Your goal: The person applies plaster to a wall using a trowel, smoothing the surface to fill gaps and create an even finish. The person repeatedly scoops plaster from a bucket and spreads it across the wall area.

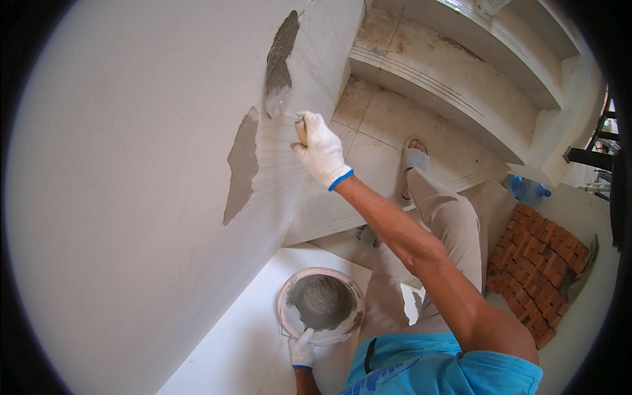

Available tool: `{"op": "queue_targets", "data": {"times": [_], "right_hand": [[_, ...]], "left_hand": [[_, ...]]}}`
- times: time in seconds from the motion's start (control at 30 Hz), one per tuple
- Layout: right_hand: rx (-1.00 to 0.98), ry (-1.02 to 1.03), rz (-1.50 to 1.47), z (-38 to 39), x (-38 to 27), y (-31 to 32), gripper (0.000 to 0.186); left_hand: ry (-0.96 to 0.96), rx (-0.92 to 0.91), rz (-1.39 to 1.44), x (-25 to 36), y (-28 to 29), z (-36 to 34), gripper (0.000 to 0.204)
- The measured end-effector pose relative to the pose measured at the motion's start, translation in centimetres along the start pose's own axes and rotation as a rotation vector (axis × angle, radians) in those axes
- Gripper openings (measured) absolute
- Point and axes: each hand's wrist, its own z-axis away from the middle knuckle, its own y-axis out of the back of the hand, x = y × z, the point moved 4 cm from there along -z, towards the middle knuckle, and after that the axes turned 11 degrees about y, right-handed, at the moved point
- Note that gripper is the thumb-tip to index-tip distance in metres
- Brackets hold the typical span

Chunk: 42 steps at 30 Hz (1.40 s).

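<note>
My right hand, in a white knit glove, grips a small trowel by its handle, its blade at the lower end of a darker, wet-looking grey patch on the white wall. Below that lies a lighter grey patch. My left hand, also gloved, holds the rim of a round bucket containing grey mortar, at the lower middle over a white step.
Tiled stairs rise at the top right. My sandalled feet are on steps below me. Stacked red bricks lie at the right, with a blue water bottle above them and dark railing parts at the far right edge.
</note>
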Motion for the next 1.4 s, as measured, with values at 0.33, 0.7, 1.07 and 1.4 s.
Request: {"op": "queue_targets", "data": {"times": [0.33, 0.7, 1.07, 1.4], "right_hand": [[-0.044, -0.069, -0.087, 3.5, 0.2, 1.3, 0.061], [0.036, 0.064, -0.012, -1.6, 0.8, 1.2, 0.057], [0.066, -0.047, -0.123, 0.3, 1.7, 2.6, 0.052], [0.064, 0.063, -0.001, -3.7, 2.7, 2.2, 0.055]], "left_hand": [[-0.057, 0.003, 0.034, -0.2, -0.1, -0.1, 0.054], [-0.002, -0.05, -0.025, -2.8, 3.3, -2.7, 0.064], [0.024, -0.013, 0.027, -1.9, 2.0, -1.5, 0.065], [0.068, 0.019, 0.049, -1.0, 0.9, -0.6, 0.066]]}}
